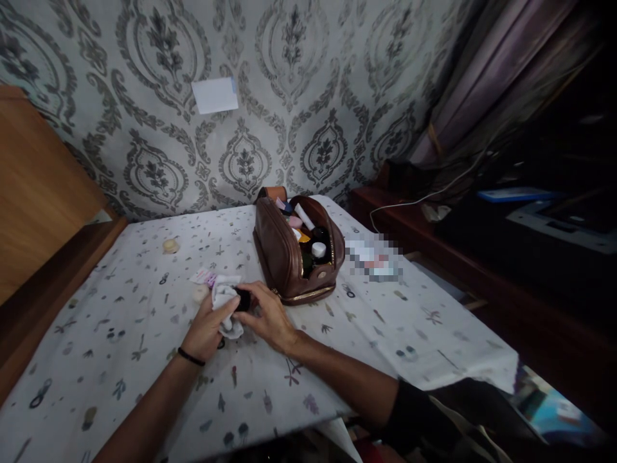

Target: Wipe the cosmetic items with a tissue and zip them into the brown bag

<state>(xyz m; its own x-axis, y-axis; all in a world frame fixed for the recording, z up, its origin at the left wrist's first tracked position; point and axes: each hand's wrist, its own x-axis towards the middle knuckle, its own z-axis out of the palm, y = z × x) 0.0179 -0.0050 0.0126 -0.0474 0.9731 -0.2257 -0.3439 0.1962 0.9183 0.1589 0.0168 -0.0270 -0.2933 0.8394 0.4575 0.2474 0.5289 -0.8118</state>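
Observation:
My left hand [208,331], with a black band at the wrist, is closed on a crumpled white cloth [225,297]. Against the cloth sits a small dark round item [242,299], perhaps a jar or lid; its kind does not show clearly. The fingers of my right hand [270,316] curve around this dark item from the right. Just beyond my hands stands a brown toiletry bag [277,247], unzipped at the top. Inside it are a white tube [303,217], a white-capped container [319,249] and several other small items. A white and purple packet [205,278] lies behind the cloth.
A patterned white tablecloth [159,360] covers the table. A small yellowish object [170,246] lies at the back left. Right of the bag is a blurred-out item [378,260]. A wooden panel [43,186] borders the left, and a dark red ledge [400,215] with a cable borders the right.

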